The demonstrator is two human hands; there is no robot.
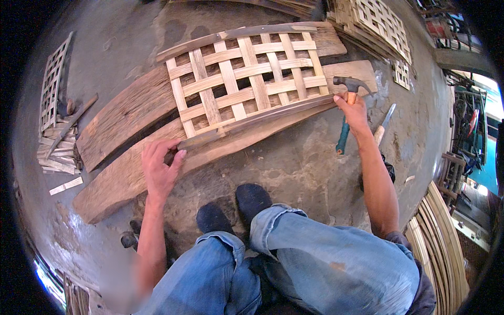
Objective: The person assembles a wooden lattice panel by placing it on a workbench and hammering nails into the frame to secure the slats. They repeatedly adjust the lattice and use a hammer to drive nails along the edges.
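Observation:
A woven lattice panel of pale wooden slats (255, 79) lies across two thick, rough planks, one farther (126, 115) and one nearer (121, 173). Dark wooden strips edge the panel on its far and near long sides. My left hand (160, 163) is closed around the left end of the near wooden strip (278, 112), thumb on the near side. At the strip's right end, my right hand (355, 111) grips a claw hammer (342, 137) just below its head, handle hanging toward me. The right thumb and fingertips touch the strip's corner there.
A knife-like tool with a pale handle (386, 124) lies right of the hammer. Finished-looking lattice panels (380, 26) are stacked at the far right, and another panel (54, 84) lies far left near wood offcuts (60, 152). Long bundled strips (438, 247) lie at lower right.

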